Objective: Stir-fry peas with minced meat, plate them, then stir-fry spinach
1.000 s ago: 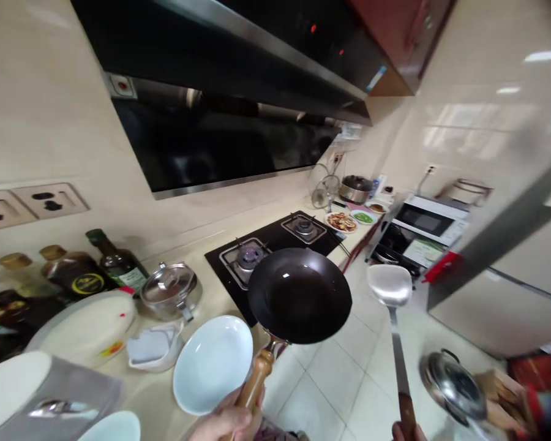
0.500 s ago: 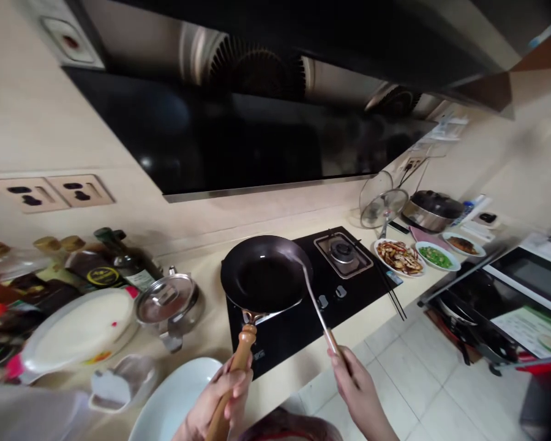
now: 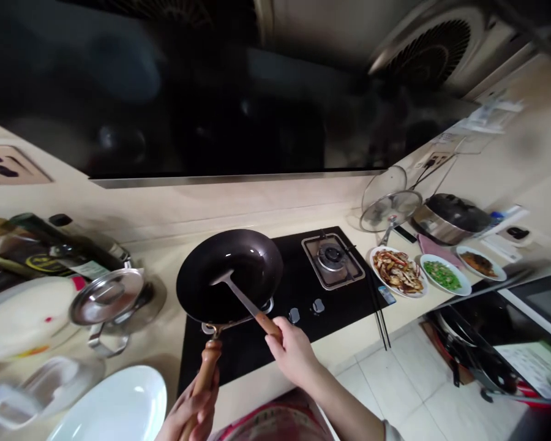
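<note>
A dark wok (image 3: 202,275) sits over the left burner of the black gas stove (image 3: 298,275), with its wooden handle toward me. My left hand (image 3: 195,404) is wrapped round that handle. In my right hand (image 3: 294,349) is a metal spatula (image 3: 245,300) with a wooden grip. Its blade rests inside the wok near the middle, seemingly against the bottom. The wok's inside looks dark and shiny, with no food visible in it. Beside the wok, the right burner (image 3: 331,257) is uncovered.
Right of the stove stand plates of sliced mushrooms (image 3: 398,272), chopped greens (image 3: 442,275) and a brown food (image 3: 480,263). Black chopsticks (image 3: 382,318) overhang the counter edge. At left are a lidded steel pot (image 3: 108,297), a white plate (image 3: 114,410) and bottles (image 3: 59,245). The range hood (image 3: 239,122) hangs low.
My right hand has swung the spatula left, from the wok's right rim into its middle. The left hand keeps its hold on the handle. The view has shifted right.
</note>
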Demonstrator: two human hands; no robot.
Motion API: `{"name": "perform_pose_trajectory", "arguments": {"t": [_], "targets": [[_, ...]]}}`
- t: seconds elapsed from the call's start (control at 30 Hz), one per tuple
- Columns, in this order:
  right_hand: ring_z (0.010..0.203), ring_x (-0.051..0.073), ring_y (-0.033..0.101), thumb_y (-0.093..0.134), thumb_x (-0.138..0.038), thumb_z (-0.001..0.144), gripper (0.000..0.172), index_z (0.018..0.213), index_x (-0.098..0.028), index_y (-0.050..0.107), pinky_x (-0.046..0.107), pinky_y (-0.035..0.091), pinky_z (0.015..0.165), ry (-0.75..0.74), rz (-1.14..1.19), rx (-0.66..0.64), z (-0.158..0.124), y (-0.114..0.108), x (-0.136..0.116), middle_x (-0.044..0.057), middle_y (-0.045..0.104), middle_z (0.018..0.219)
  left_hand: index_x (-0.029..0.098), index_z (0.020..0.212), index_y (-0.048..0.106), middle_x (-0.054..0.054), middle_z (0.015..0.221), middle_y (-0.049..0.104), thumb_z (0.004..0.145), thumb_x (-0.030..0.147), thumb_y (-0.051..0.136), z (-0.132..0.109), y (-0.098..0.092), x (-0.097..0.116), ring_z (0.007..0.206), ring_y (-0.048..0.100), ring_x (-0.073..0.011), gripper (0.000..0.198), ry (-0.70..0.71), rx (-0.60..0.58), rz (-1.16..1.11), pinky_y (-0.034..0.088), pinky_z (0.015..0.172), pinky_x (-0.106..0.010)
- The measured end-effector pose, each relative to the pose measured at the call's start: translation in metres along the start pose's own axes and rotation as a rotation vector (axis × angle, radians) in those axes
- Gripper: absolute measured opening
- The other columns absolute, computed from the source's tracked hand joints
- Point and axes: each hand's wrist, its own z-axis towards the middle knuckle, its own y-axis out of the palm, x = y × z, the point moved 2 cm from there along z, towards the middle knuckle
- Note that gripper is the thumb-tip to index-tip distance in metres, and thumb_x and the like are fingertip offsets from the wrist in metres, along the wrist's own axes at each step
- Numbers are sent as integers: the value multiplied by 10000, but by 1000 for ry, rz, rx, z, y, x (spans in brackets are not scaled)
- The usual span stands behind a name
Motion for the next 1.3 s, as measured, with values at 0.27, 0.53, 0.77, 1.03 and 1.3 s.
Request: {"name": "perform_pose_trajectory", "arguments": {"t": [0.27, 0.53, 0.77, 1.03, 1.3], "targets": [[572, 116, 579, 301, -558, 951, 507, 1283, -221, 484, 223, 443, 513, 7, 474, -372, 11, -14, 53, 13, 621, 830, 181, 1129, 557, 42, 606, 558, 802, 464, 661, -5, 13, -18, 330, 439, -52, 444, 110, 222, -131, 338, 317, -165], [941, 243, 639, 486, -249, 884, 481, 1361, -187, 472, 360, 496, 799, -48, -228, -205, 53, -18, 150, 136, 596, 1157, 161, 1029, 585, -2, 721, 662, 650, 194, 798, -16, -5, -70, 522, 598, -105, 436, 236, 578, -368, 528, 519, -220], [997, 277, 621, 523, -306, 902, 474, 1368, -227, 493, 352, 474, 812, -296, -515, -407, 92, -1, 148, 111, 635, 1067, 199, 912, 542, 46, 601, 598, 724, 418, 753, -5, 44, -103, 455, 548, -87, 358, 183, 665, -316, 383, 438, -187], [970, 257, 653, 381, -377, 948, 431, 1284, -155, 535, 332, 493, 769, -347, -679, -399, 97, 12, 156, 142, 661, 1118, 208, 874, 519, 33, 606, 608, 708, 400, 757, 6, 43, -109, 466, 592, -125, 347, 264, 711, -367, 448, 469, -241], [925, 284, 676, 322, -418, 963, 491, 1314, -113, 480, 356, 499, 693, -207, -705, -403, 90, 13, 150, 150, 693, 1081, 216, 854, 484, 31, 594, 619, 639, 448, 786, 15, 47, -119, 455, 587, -123, 437, 248, 717, -366, 418, 432, -219]]}}
